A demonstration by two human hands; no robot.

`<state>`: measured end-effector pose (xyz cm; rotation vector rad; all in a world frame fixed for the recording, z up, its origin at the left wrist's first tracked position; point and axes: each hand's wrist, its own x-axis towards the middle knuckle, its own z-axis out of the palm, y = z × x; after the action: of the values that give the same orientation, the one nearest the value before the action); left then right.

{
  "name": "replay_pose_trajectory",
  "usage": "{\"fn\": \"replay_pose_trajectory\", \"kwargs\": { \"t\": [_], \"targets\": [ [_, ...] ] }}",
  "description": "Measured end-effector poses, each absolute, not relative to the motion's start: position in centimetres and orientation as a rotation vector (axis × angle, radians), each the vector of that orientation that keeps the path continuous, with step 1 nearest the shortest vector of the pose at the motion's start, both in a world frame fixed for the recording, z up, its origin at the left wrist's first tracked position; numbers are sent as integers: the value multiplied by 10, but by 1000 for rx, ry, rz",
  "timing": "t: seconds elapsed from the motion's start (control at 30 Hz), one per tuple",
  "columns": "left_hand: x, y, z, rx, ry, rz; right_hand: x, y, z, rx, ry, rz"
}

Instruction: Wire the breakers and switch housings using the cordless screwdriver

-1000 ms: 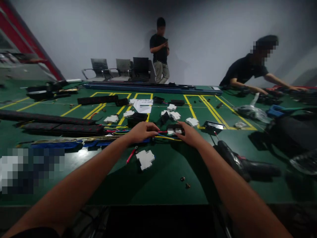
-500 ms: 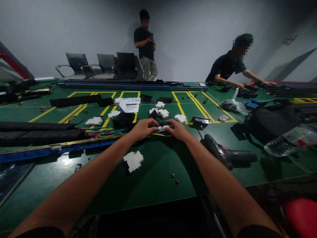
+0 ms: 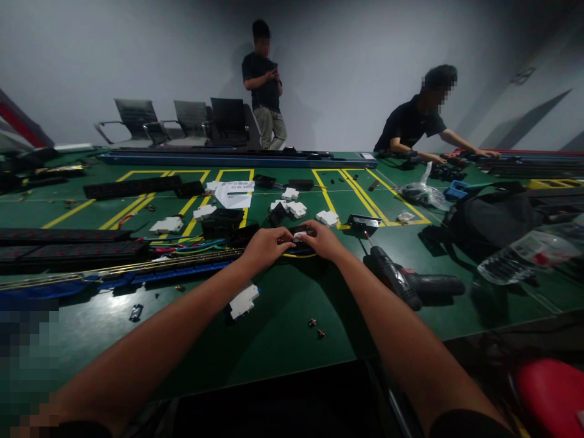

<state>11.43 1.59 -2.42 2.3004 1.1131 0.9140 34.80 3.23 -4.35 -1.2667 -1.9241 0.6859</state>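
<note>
Near the middle of the green table (image 3: 283, 340), my left hand (image 3: 266, 248) and my right hand (image 3: 325, 240) meet around a small white piece (image 3: 300, 236), pinching it from both sides. Dark parts and a yellow wire (image 3: 298, 255) lie just beneath the fingers. A white module (image 3: 244, 300) rests below my left wrist, partly hidden by the forearm. Several white modules (image 3: 296, 209) lie beyond the hands. Two small screws (image 3: 312, 322) sit on the table between my forearms.
A power drill (image 3: 395, 277) lies right of my right hand, near a black box (image 3: 364, 222). Farther right are a plastic bottle (image 3: 524, 258) and a black bag (image 3: 493, 216). Black strips (image 3: 68, 250) and wires extend left. Two people are beyond the table.
The view has shifted slightly, moving most things a little left. The white piece between my fingers looks more raised, and my left forearm covers more of the white module below it.
</note>
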Motion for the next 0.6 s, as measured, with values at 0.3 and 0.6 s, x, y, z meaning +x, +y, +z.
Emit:
{"fn": "replay_pose_trajectory", "kwargs": {
  "t": [0.3,0.6],
  "targets": [
    [118,18,-25,2346,1183,1025,348,30,-45,-1267,-1876,729],
    [114,21,-29,2288,1089,1131,346,31,-41,-1246,-1843,697]
  ]
}}
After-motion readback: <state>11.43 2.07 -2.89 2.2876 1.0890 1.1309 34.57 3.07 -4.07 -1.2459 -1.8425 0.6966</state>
